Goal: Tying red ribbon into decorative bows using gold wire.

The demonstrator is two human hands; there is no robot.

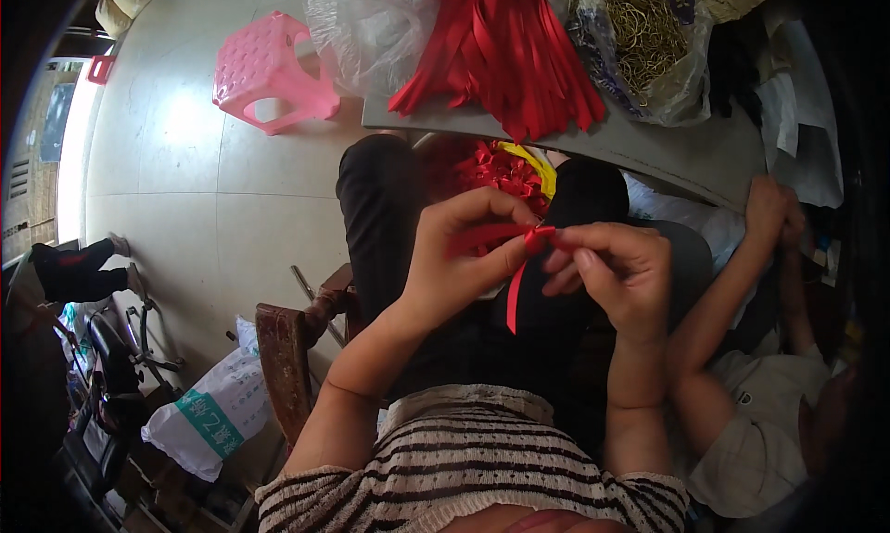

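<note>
Above my lap, a narrow red ribbon (pixel 517 292) is folded into a small loop or bow, with one tail hanging down. My left hand (pixel 470 250) pinches it between thumb and forefinger. On the other side, my right hand (pixel 612 264) has its thumb and forefinger closed at the loop's right end, the other fingers curled beneath. Between my knees lies a heap of small red ribbon bows (pixel 505 176), partly hidden by my hands and legs, with a yellow edge (pixel 536 162) beside it. Long red ribbon strips (pixel 501 56) drape over the table edge ahead.
The grey table (pixel 667 162) also bears a bag of gold-coloured cords (pixel 644 32) and a clear plastic bag (pixel 371 32). A pink stool (pixel 278 74) stands ahead left. A wooden chair arm (pixel 286 366) and a white sack (pixel 211 417) are at left. Another person's arm (pixel 732 292) rests at right.
</note>
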